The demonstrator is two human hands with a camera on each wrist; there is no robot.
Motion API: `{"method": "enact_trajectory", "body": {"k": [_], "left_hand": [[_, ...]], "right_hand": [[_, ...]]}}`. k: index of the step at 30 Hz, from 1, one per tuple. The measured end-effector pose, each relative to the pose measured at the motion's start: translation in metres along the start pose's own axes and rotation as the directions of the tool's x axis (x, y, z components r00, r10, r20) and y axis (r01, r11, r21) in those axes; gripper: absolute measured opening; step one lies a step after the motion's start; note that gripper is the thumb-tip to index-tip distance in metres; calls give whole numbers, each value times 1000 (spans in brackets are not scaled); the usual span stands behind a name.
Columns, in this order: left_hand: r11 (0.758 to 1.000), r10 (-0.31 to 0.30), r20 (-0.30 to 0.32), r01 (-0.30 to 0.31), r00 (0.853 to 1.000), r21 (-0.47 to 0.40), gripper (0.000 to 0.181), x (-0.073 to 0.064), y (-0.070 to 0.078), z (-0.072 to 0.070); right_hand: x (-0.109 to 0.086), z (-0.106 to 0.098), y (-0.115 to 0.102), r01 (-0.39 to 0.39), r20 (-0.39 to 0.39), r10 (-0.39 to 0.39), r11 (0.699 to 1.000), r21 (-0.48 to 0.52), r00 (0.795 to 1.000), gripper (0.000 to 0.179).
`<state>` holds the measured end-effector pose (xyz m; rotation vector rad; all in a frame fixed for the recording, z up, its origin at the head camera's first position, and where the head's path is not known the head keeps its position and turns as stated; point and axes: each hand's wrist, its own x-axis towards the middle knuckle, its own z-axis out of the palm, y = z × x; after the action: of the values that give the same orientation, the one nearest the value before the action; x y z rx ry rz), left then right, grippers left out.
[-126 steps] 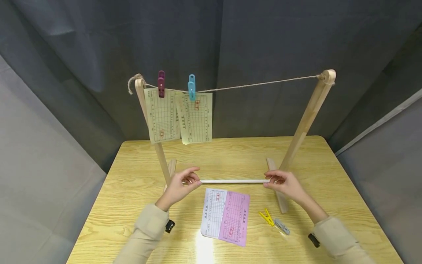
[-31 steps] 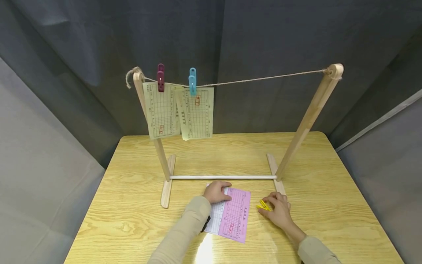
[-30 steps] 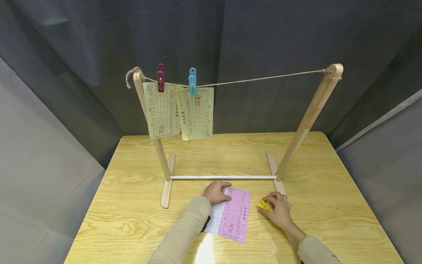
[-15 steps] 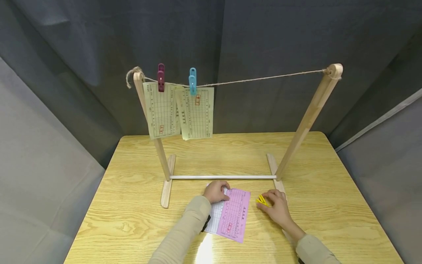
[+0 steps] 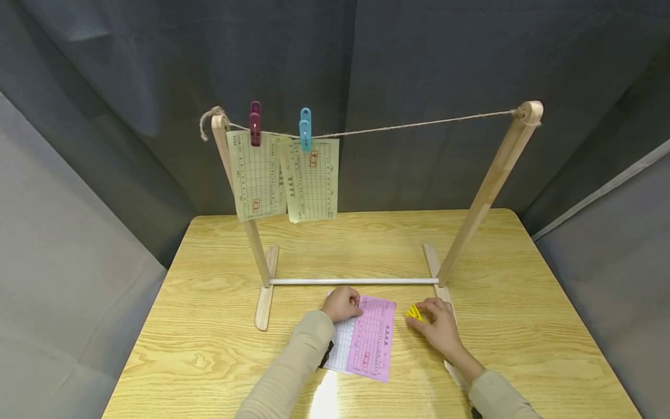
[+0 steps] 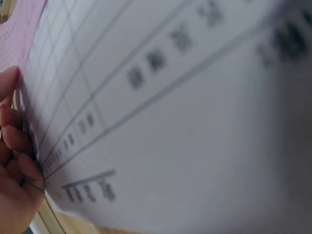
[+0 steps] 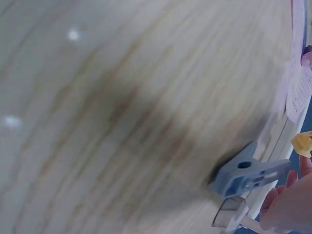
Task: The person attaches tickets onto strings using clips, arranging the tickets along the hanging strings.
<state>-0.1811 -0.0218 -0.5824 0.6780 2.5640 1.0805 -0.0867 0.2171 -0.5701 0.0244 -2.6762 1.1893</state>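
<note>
A pink printed form (image 5: pixel 374 343) lies partly over a white one (image 5: pixel 341 343) on the table. My left hand (image 5: pixel 342 305) pinches the sheets near their far edge, with thumb on top and fingers curled beneath in the left wrist view. Just right of the papers, my right hand (image 5: pixel 438 327) pinches a yellow clothespin (image 5: pixel 413 313) between thumb and fingertips. Below that hand in the right wrist view, a grey-blue clothespin (image 7: pixel 248 170) lies on the table; the hand and arm hide it from the head view.
Behind the papers stands a wooden frame (image 5: pixel 489 192) with a white crossbar (image 5: pixel 353 281) and a string (image 5: pixel 419 124). A maroon clothespin (image 5: pixel 255 123) and a light blue clothespin (image 5: pixel 306 129) hold yellow forms (image 5: pixel 314 189) at its left.
Both hands have left the white crossbar. My left hand came to the forms and closed its fingertips on them; the right picked up the yellow clothespin and brought it slightly toward the papers.
</note>
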Motion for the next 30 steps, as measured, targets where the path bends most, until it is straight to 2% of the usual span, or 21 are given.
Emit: {"method": "enact_trajectory", "body": {"k": [5, 11, 16, 22, 30], "left_hand": [[998, 27, -33, -29, 999, -54, 22, 0, 1, -5], [989, 56, -88, -68, 994, -135, 28, 1, 3, -9], [985, 52, -58, -61, 997, -161, 32, -3, 10, -17], [979, 50, -43, -58, 998, -197, 22, -8, 20, -27], [972, 56, -38, -63, 998, -226, 15, -14, 30, -37]], "right_hand": [[2, -1, -3, 5, -20, -5, 1000, 23, 1000, 35], [5, -5, -9, -25, 10, 25, 998, 60, 1000, 35], [9, -12, -15, -47, 39, 44, 994, 96, 998, 34], [12, -20, -27, -121, 69, 112, 981, 152, 991, 35], [16, -29, -34, -173, 76, 161, 963, 208, 984, 35]]}}
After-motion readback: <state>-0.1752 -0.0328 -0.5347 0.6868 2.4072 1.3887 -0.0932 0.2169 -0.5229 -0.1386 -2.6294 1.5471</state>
